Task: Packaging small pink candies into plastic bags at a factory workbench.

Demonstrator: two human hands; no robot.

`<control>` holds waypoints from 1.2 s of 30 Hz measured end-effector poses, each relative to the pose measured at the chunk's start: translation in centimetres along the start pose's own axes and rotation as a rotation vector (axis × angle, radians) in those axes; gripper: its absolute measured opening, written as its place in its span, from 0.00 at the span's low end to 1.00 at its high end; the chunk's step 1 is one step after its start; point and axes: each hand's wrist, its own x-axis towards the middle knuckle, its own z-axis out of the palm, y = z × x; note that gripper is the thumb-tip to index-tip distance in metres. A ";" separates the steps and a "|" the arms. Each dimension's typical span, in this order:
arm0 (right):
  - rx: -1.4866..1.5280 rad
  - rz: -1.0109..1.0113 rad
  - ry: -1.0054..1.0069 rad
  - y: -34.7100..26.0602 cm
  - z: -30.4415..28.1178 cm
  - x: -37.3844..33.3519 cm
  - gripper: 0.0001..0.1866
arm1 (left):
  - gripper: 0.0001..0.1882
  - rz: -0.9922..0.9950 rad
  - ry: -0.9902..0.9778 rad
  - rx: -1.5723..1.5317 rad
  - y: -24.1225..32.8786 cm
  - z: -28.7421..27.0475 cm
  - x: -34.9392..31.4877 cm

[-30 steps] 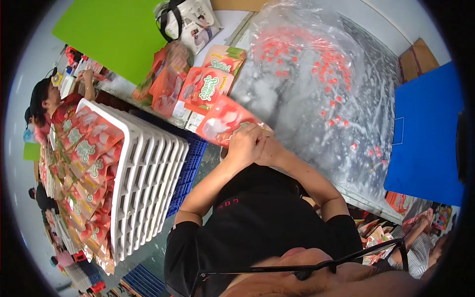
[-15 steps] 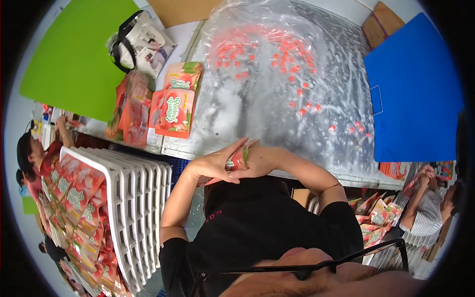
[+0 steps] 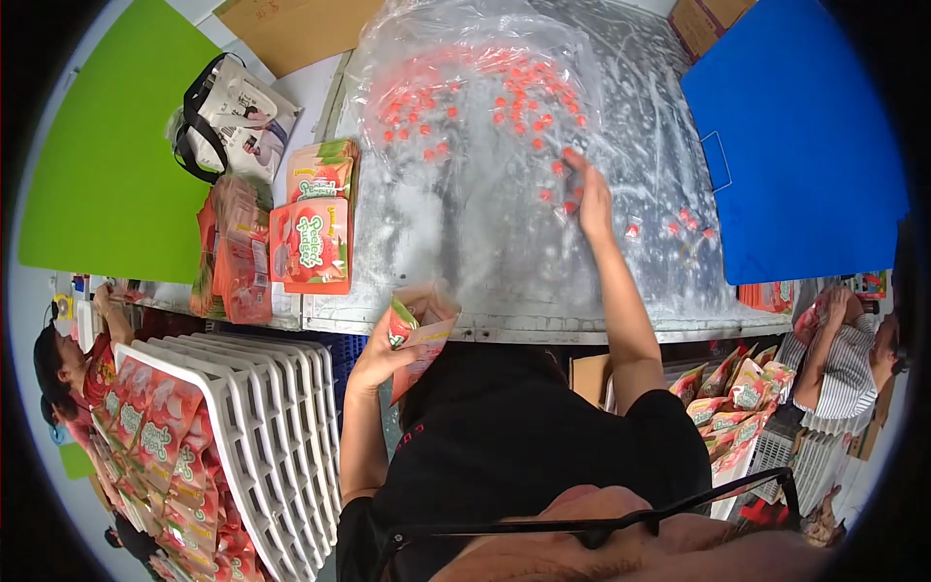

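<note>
My left hand (image 3: 376, 361) grips a red and green printed pouch (image 3: 427, 335) near the table's front edge. The pouch stands upright with its mouth spread apart; what lies inside it is hidden. Out over the table, my right hand (image 3: 591, 194) stretches its fingers toward small red wrapped pieces (image 3: 546, 195), touching or just above a few of them. More red pieces (image 3: 524, 97) lie scattered at the back, on and around a clear plastic sheet (image 3: 475, 39). Left of them is a stack of flat printed pouches (image 3: 315, 247).
White slatted crates (image 3: 276, 436) filled with pouches stand at my left, more pouches (image 3: 742, 398) at my right. A black and white bag (image 3: 242, 121) sits beside a green panel (image 3: 107, 155). A blue panel (image 3: 795, 145) borders the right side. Other people work at both sides.
My hands have parted. The right has reached forward and right to the red pieces, while the left keeps the pouch, its mouth now spread. The view has shifted slightly.
</note>
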 end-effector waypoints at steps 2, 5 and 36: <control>-0.111 0.011 -0.089 3.3 -1.4 3.2 0.35 | 0.46 -0.004 -0.015 0.020 -0.5 -0.2 0.2; -0.175 0.166 -0.259 3.0 -1.7 5.4 0.40 | 0.46 0.002 0.010 0.050 -1.3 -0.4 0.0; 0.359 0.233 -0.099 0.9 6.4 -5.1 0.08 | 0.44 0.290 0.244 0.775 0.1 3.5 3.7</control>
